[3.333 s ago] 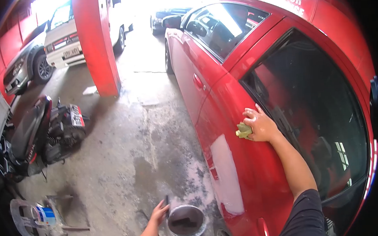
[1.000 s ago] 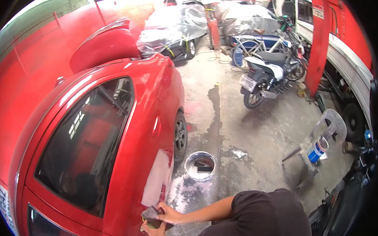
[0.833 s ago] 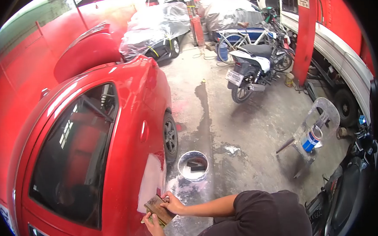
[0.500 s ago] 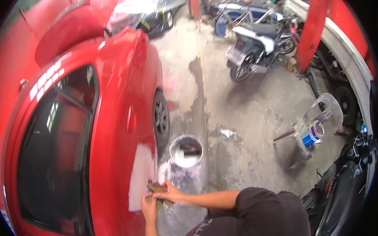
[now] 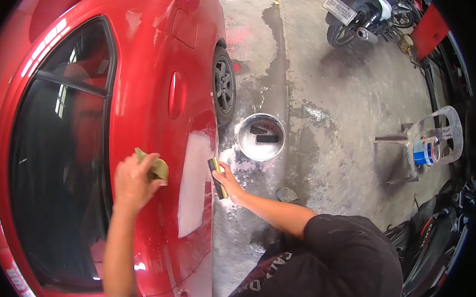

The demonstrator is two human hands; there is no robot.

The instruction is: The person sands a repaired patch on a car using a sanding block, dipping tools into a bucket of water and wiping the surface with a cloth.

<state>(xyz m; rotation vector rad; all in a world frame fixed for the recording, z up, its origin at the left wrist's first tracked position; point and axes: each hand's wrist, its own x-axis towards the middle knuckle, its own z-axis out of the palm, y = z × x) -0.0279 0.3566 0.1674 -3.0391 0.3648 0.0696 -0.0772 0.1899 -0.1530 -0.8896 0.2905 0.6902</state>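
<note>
My left hand (image 5: 133, 181) is closed on a crumpled olive-green rag-like piece (image 5: 158, 170), over the red car's (image 5: 145, 115) side just below the window. My right hand (image 5: 230, 184) grips a sanding block (image 5: 216, 177), black on one side and yellowish along the other, held upright off the car's edge. Between the two hands lies a pale, whitish filler patch (image 5: 193, 188) on the red panel. Beyond the right hand, a round bucket (image 5: 283, 141) on the floor contains cloudy liquid and dark blocks.
A plastic chair (image 5: 454, 129) at right bears a blue-and-white can (image 5: 424, 152). Motorcycles stand at top right (image 5: 368, 12) and lower right (image 5: 433, 235). The car's rear wheel (image 5: 224, 84) is beyond the patch. The concrete floor (image 5: 349, 105) shows wet stains.
My hands, earlier together at the patch's lower end, have parted. The left went up onto the car's side with the olive-green piece; the right moved outward with the block. The view has tilted down.
</note>
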